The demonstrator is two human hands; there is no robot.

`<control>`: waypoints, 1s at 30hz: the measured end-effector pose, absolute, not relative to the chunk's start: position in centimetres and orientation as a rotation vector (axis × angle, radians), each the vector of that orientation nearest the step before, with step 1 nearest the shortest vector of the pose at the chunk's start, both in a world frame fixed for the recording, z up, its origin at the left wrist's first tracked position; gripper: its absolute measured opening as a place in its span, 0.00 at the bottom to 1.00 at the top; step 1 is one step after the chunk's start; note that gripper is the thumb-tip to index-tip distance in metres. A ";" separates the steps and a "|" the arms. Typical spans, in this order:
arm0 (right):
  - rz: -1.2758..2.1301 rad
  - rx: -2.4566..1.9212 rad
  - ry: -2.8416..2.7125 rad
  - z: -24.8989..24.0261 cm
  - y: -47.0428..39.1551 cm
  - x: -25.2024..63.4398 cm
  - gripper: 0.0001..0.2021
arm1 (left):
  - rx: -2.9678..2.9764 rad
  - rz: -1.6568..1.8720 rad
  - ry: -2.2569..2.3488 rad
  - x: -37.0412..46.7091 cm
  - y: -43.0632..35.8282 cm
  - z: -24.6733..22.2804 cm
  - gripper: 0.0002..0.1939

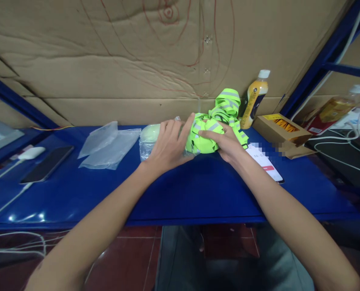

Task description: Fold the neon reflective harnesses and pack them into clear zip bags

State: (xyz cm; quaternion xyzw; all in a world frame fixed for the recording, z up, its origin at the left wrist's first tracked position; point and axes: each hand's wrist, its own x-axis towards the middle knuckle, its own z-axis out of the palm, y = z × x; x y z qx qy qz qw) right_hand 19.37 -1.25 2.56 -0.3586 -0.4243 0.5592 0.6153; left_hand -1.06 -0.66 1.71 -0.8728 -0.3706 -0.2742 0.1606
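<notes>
My left hand [169,145] is wrapped over a clear plastic bag [146,148], fingers on top and thumb on the near side. A pale green rounded thing [151,132] shows at the bag's left end. My right hand [226,141] grips a bundle of neon yellow-green reflective strap [202,137], its thumb pressed across the front. The bundle touches my left fingertips; whether it lies inside the bag I cannot tell. More of the same reflective strap [228,103] is heaped just behind my right hand.
Flat clear bags [108,147] lie to the left, beyond a dark phone [48,163] and white charger [31,152]. On the right are a lit phone [266,167], a yellow drink bottle [254,99] and an open carton [281,129]. A cardboard wall [122,81] backs the blue table [182,194].
</notes>
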 end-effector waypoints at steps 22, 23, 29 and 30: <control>0.922 -0.958 -1.590 1.5 -1.7 19.2 0.24 | -2.623 -0.782 -0.992 -0.7 -0.5 -0.2 0.76; 0.895 -0.977 -1.614 1.5 -1.7 19.2 0.25 | -2.618 -0.801 -0.995 -0.7 -0.4 -0.1 0.74; 0.580 -1.197 -1.847 0.9 -1.4 19.5 0.24 | -2.557 -0.798 -0.927 -0.8 -0.6 0.2 0.63; 0.556 -1.210 -1.832 0.7 -1.3 19.3 0.23 | -2.552 -0.768 -0.906 -0.8 -0.7 0.2 0.63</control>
